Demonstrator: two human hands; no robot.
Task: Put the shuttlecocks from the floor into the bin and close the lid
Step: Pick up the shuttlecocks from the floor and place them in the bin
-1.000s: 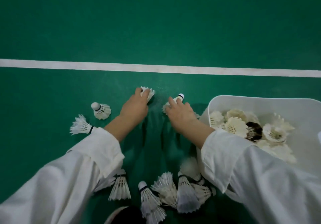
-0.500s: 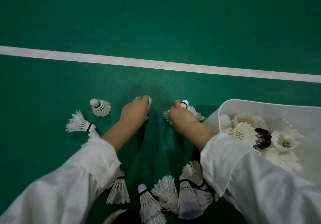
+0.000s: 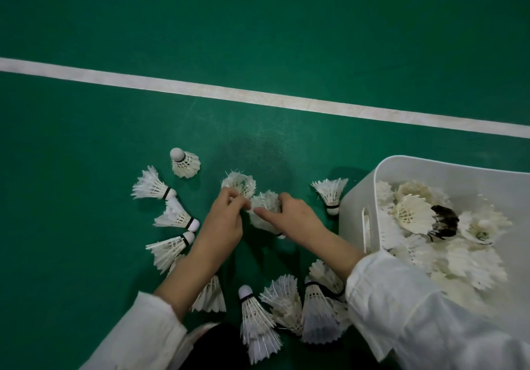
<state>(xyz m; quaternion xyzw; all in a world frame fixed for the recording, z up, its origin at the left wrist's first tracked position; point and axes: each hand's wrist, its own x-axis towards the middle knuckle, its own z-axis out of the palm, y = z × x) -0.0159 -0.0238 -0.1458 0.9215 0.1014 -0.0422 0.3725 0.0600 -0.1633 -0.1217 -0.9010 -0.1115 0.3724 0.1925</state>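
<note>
Hands (left hand [image 3: 222, 223], right hand [image 3: 296, 216]) pinch shuttlecocks [image 3: 239, 183].

Bin [image 3: 430, 163] partly beyond the right edge; cork of the shuttlecock [image 3: 239, 183] in the left hand [image 3: 222, 226] unseen.

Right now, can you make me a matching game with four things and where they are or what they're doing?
Things:
1 left hand
2 bin
3 line
4 dark shuttlecock

States:
A crosses the green floor
B lies in the bin
C pinches a white shuttlecock
D stands at the right, uncovered

Pairs: 1-C, 2-D, 3-A, 4-B.
</note>
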